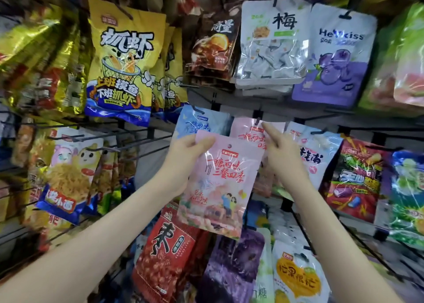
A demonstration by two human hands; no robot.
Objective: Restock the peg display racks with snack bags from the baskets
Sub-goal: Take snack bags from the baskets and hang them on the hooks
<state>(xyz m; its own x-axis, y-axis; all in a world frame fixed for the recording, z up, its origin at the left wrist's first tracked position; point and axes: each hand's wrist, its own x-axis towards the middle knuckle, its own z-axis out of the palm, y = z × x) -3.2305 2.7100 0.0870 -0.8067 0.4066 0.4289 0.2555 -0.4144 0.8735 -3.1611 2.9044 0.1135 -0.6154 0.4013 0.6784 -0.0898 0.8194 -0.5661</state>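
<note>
My left hand (183, 158) grips the top left corner of a pink snack bag (222, 183), holding it up in front of the peg rack. Its hang hole shows near the top edge. My right hand (282, 151) reaches to a matching pink bag (249, 134) that hangs on a black peg (258, 116) just behind; the forefinger points up at that bag's top edge near the peg, the other fingers curled against the bag. A light blue bag (202, 121) of the same brand hangs to the left.
Pegs all around carry bags: yellow shrimp snacks (121, 59), a white plum bag (273, 43), a purple blueberry bag (335, 57), red jujube bags (167, 252), a mango bag (298, 277). Bare black pegs (146, 133) jut out at middle left.
</note>
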